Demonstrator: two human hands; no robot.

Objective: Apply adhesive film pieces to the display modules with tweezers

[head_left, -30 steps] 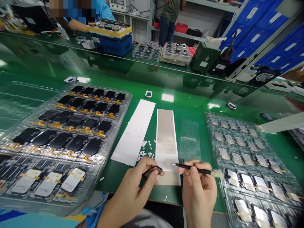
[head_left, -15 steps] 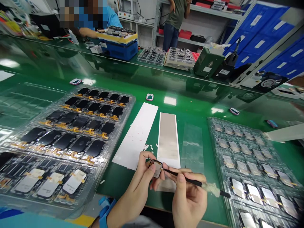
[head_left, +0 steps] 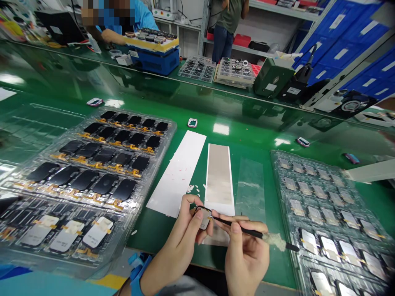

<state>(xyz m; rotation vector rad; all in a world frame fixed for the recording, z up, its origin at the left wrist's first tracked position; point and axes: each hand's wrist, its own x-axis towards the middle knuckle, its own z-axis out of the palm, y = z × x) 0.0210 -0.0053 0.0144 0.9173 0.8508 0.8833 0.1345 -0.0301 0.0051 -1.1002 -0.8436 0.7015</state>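
Observation:
My left hand (head_left: 185, 230) is closed on a small watch screen (head_left: 204, 220), its silvery back turned up and a dark rim along its top. Thumb and fingers pinch it by the edges. In my right hand (head_left: 245, 250) lies a slim black tool (head_left: 247, 232) with pale tape wrapped near its rear end. Its fine tip touches or nearly touches the screen's right edge; I cannot tell which. Just beyond my hands is a grey-faced sheet (head_left: 219, 176) with white borders. A white strip (head_left: 179, 176) with small red bits lies left of it.
On the left, a clear tray (head_left: 151, 176) holds rows of black screens. Another clear tray (head_left: 279, 197) on the right carries silvery-backed pieces. A transparent sheet (head_left: 251, 185) lies between. Small white scraps (head_left: 193, 189) are scattered near the strip. A co-worker (head_left: 138, 16) sits across the bench.
The view has shifted slightly. My hands keep the same grips, and the tool's tip stays at the screen's right edge. The co-worker's arm across the bench has moved a little.

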